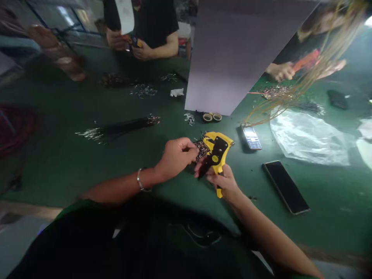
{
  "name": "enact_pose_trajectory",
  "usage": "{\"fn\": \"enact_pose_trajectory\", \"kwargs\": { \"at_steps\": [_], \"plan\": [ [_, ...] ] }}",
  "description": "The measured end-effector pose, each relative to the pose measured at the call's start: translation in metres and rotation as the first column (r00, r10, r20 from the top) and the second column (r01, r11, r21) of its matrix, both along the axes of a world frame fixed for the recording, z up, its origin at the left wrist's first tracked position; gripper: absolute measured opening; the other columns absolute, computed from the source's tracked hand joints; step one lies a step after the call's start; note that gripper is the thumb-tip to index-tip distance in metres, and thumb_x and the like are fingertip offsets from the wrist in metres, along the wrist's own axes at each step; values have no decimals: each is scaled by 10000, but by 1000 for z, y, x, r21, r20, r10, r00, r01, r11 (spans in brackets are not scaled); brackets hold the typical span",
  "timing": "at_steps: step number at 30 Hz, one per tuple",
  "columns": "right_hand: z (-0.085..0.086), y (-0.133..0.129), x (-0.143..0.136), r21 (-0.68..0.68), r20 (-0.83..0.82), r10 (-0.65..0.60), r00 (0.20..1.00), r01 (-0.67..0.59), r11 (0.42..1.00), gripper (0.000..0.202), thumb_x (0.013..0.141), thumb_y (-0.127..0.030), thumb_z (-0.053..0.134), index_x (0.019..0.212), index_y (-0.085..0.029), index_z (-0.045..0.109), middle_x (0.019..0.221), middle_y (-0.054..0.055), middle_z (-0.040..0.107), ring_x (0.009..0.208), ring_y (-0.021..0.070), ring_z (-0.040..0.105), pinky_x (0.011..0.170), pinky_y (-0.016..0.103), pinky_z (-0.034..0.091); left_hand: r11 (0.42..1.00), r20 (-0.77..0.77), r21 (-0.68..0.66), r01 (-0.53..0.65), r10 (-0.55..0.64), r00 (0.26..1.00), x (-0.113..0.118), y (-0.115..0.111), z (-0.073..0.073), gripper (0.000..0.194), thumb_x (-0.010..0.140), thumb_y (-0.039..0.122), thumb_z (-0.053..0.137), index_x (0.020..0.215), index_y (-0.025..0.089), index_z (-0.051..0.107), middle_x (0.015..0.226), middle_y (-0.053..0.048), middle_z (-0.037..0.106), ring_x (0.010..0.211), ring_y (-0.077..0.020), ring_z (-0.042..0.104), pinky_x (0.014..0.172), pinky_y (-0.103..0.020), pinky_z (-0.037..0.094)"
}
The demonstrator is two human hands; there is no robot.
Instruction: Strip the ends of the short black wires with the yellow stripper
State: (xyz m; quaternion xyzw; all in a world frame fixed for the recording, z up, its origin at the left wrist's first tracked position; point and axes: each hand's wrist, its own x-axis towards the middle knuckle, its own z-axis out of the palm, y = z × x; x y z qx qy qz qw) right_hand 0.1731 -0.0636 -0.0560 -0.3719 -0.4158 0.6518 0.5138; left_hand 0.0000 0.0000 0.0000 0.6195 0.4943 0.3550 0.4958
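Red coil point(16, 130) left at far left, on the green table point(139, 221). Next, a black wire bundle point(124, 126) laid sideways, its shiny ends kept roughly together, probably for easy picking.

Left hand point(177, 159): fingers pinched nearly closed at the wire cluster point(201, 151); a wire seems to be held, exact contact blurred. Cluster is located between the hands, at the tool head, presumably so wires can be reached without stretching.

Yellow hand tool point(222, 149) is held in the right hand point(228, 181), handle wrapped by curled fingers, head angled up, likely to keep the working end by the wires. Jaw gap can't be told. Some fingertips are set beside the cluster, perhaps for steadying.

Two tape rolls point(212, 117) are placed side by side beyond. Keypad phone point(252, 138), dark smartphone point(286, 188) and clear plastic bag point(309, 135) are kept to the right.

Markings: round yellow label seen on tool, unreadable; phone screen lit, text illegible. No brand can be made out.
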Motion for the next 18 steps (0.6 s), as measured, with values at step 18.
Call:
{"fn": "enact_pose_trajectory", "kwargs": {
  "at_steps": [18],
  "plan": [
    [-6,2,2,3,76,19,997,-19,1000,364,636,-208,748,989,-189,659,892,69,739,749,238,692,706,385,556,975,157,-181,128,-100,983,6,-4,2,152,784,140,595,639,173,561,488,28,602,408,-51,548,413,-152,413]
  ]
}}
